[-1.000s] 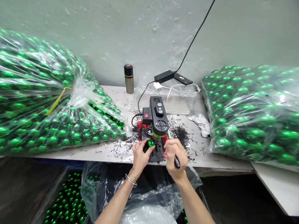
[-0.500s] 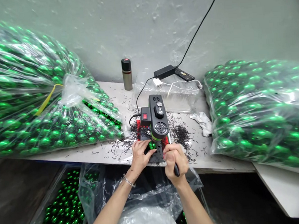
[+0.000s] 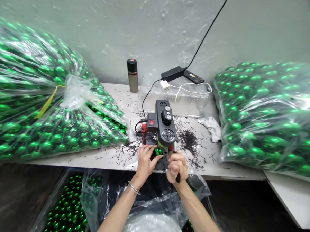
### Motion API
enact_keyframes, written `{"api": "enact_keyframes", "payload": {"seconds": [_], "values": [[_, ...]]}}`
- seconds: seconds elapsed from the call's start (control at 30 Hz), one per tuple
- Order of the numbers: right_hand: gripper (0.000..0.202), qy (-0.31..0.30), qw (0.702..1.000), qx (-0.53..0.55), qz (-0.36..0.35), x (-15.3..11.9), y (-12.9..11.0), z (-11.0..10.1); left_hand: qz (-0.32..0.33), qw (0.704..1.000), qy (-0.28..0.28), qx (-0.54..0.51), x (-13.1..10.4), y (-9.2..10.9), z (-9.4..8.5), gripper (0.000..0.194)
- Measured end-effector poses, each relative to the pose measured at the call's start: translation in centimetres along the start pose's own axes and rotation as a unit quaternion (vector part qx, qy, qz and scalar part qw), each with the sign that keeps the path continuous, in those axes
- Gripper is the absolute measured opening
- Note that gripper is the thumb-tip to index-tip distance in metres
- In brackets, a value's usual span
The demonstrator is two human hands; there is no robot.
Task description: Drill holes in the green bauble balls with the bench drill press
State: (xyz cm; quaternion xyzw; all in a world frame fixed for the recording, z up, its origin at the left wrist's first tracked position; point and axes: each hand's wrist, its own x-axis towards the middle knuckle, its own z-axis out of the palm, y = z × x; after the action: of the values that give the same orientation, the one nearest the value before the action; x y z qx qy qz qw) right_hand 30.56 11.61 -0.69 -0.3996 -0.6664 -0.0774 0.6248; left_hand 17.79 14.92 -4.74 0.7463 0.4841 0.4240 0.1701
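Note:
A small black bench machine [image 3: 163, 125] with a red switch stands near the table's front edge. My left hand [image 3: 145, 163] pinches a shiny green ball [image 3: 158, 151] under the machine's head, on its black base. My right hand [image 3: 176, 166] is closed around the machine's black lever handle [image 3: 178, 177], just right of the ball. Black shavings [image 3: 187, 140] lie scattered around the machine.
Big clear bags of green balls lie on the table at the left [image 3: 37, 101] and right [image 3: 269, 117]. A flask [image 3: 132, 75], a power adapter [image 3: 173, 74] and a white rag [image 3: 210, 126] sit behind. A bin of green balls [image 3: 64, 214] and an open plastic bag [image 3: 149, 213] are below the table edge.
My right hand has pulled the lever handle inward and to the left, closer to my left hand. The left hand stays on the green ball under the machine. The view has tilted slightly.

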Motion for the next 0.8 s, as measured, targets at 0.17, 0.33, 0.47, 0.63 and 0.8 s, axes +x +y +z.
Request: {"api": "enact_keyframes", "payload": {"seconds": [0.17,0.33,0.47,0.63,0.8], "values": [[0.025,-0.043,0.999,-0.007,-0.025,0.4,0.0,-0.3,0.014,1.0,0.006,-0.008,0.0,-0.3,0.2,0.03],[0.027,-0.017,0.999,0.013,0.028,3.4,-2.1,-1.1,-0.006,1.0,0.015,-0.019,0.5,-0.1,0.2,0.028],[0.028,-0.022,0.994,0.03,0.102,6.4,-3.8,-2.0,-0.003,1.0,0.007,-0.026,-1.1,0.6,-1.3,0.032],[0.028,-0.03,0.995,0.039,0.092,6.3,-3.8,-2.1,0.061,0.998,-0.017,0.026,-3.9,0.3,-4.2,0.067],[0.029,-0.003,0.996,0.045,0.073,5.2,-3.4,-1.4,-0.009,0.987,0.05,0.155,2.2,-2.3,-7.8,0.033]]}}
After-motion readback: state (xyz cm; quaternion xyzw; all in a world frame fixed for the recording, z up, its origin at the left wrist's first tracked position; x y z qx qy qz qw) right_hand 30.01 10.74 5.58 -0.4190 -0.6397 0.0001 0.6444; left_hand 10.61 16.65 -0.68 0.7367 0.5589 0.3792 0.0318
